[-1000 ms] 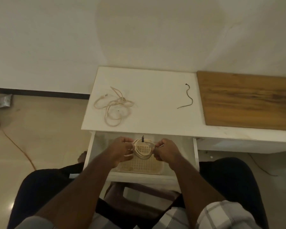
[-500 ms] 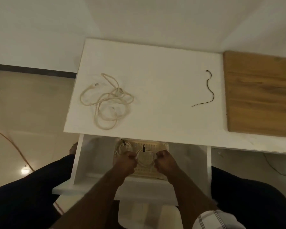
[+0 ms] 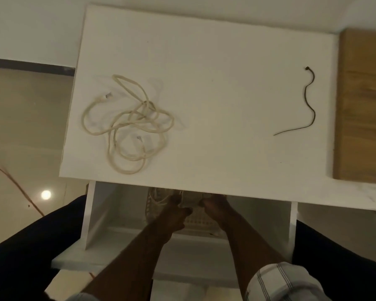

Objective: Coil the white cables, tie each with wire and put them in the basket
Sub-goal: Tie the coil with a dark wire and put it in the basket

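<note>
A loose white cable (image 3: 128,124) lies tangled on the left of the white desk top (image 3: 215,94). A dark tie wire (image 3: 306,101) lies on the right of the desk. Below the desk's front edge, in the open drawer (image 3: 100,213), sits a pale perforated basket (image 3: 201,221). My left hand (image 3: 174,211) and my right hand (image 3: 215,208) hold a coiled white cable (image 3: 189,202) between them over the basket. The desk edge hides the fingertips and most of the coil. Another coiled cable (image 3: 159,197) shows in the basket's left part.
A wooden board (image 3: 365,105) lies on the desk at the right. My dark-trousered legs flank the drawer. An orange cord (image 3: 15,183) runs over the floor on the left, beside a bright light reflection (image 3: 46,194).
Both hands have moved forward with the coil, down into the basket and partly under the desk edge. The camera has tilted down and closer to the desk.
</note>
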